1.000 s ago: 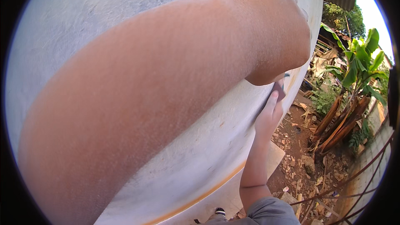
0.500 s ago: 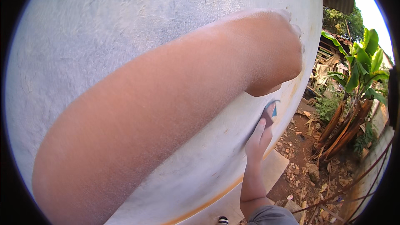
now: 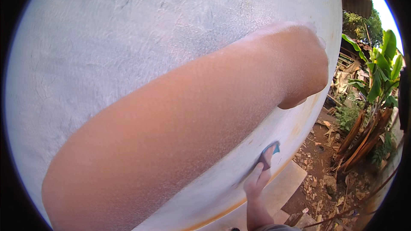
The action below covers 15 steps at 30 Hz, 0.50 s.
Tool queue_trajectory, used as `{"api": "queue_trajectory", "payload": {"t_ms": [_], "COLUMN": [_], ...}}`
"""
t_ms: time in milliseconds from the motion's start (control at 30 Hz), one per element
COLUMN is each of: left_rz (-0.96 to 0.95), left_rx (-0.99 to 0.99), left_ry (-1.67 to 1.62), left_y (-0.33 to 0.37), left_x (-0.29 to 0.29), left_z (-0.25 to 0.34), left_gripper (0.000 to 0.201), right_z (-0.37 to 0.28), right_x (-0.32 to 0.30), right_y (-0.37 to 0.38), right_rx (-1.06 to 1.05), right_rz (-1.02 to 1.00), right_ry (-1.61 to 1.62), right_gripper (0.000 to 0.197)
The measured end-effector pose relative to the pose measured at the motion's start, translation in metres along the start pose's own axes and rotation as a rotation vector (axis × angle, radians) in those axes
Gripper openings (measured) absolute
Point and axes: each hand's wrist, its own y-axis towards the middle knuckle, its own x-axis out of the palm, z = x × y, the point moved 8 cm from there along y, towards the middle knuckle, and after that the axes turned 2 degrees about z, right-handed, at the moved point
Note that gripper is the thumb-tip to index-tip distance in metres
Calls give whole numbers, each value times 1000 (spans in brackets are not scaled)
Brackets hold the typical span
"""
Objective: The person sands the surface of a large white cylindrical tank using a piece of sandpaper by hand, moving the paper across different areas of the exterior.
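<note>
My left forearm crosses the picture close up, dusted with white powder. At its end my left hand [image 3: 306,64] is bent against a whitish wall [image 3: 107,55], close to the wall's right edge. Its fingers are mostly hidden behind the back of the hand and wrist, so what it holds, if anything, does not show. Lower down, my right hand [image 3: 255,182] presses a folded piece of sandpaper [image 3: 266,159], brownish grey with a blue-green side, flat to the wall. The thumb lies on the near side of it, and the fingers are partly covered by the sheet.
An orange-brown stained line [image 3: 222,217] runs along the wall's lower edge, above a pale ledge [image 3: 284,184]. To the right lie bare soil and rubble [image 3: 319,175], with a banana plant [image 3: 376,90]. Thin dark rods [image 3: 364,205] cross the lower right corner.
My right hand has slid down along the wall with the sandpaper. The left hand and forearm sit slightly farther right and lower in the picture, as does the background.
</note>
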Motion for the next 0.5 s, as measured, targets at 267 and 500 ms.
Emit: {"api": "queue_trajectory", "payload": {"t_ms": [267, 500], "left_rz": [-27, -89], "left_rx": [-39, -116], "left_ry": [-78, 21], "left_y": [3, 6], "left_x": [17, 31], "left_z": [-4, 2], "left_gripper": [14, 18], "right_z": [59, 24], "right_x": [-45, -7], "right_y": [161, -20], "right_rx": [131, 16], "right_rz": [208, 135], "right_ry": [5, 118], "right_gripper": [49, 53]}}
